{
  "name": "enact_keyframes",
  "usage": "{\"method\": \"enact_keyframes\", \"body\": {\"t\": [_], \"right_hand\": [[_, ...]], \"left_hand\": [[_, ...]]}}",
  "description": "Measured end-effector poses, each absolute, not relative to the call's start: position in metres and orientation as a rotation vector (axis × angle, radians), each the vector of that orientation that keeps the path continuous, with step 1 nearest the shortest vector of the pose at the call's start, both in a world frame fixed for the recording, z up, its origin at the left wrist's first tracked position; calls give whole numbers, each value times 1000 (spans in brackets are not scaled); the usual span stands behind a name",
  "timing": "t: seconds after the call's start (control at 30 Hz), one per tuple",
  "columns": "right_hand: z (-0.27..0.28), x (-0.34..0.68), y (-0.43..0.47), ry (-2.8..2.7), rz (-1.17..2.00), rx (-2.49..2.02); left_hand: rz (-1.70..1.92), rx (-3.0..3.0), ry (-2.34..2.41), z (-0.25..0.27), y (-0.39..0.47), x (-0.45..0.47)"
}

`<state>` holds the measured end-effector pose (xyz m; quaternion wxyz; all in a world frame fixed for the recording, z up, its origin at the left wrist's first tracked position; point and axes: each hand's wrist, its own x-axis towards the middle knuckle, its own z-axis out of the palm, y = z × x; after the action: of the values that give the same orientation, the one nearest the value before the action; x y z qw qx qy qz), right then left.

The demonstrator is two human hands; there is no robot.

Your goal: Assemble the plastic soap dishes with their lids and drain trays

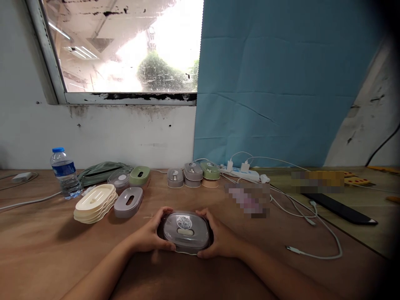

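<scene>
A grey oval box (197, 231) with a clear domed lid, a round printed sticker and a pale slot part in its top sits at the table's front middle. My left hand (156, 234) is wrapped round its left end, thumb at the front edge and fingers at the back. On the other end my right hand (218, 236) grips it the same way. A pale rim shows along the box's lower front edge. To the left lie a stack of cream oval trays (93, 204), a grey oval cover with a slot (128, 202) and a green slotted cover (139, 175).
Lidded grey boxes (193, 172) and a green one (210, 171) stand by the wall. A water bottle (65, 173), a green pouch (103, 171) and clear lids (119, 178) are at back left. On the right are a power strip (246, 173), white cables (325, 256) and a black bar (340, 207).
</scene>
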<state>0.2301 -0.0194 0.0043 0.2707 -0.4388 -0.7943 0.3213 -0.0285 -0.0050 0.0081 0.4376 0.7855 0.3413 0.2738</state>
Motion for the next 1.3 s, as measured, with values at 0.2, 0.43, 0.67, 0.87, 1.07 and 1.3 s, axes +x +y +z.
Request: {"method": "enact_keyframes", "body": {"t": [0.2, 0.43, 0.67, 0.87, 1.07, 1.3], "right_hand": [[0, 228, -13, -1868, 931, -1234], [-9, 224, -3, -1593, 828, -1166], [-15, 177, 28, -1390, 532, -1094], [-19, 121, 70, -1360, 390, -985], [-21, 110, 91, -1469, 254, -938], [-9, 122, 90, -1762, -59, -900]], "left_hand": [[878, 1804, 948, -7, 8, -26], [1027, 1388, 838, -5, 9, -18], [1252, 1052, 574, -6, 17, 17], [1693, 993, 775, -8, 54, 40], [1906, 924, 876, -7, 82, 37], [1931, 913, 876, -10, 119, 21]]}}
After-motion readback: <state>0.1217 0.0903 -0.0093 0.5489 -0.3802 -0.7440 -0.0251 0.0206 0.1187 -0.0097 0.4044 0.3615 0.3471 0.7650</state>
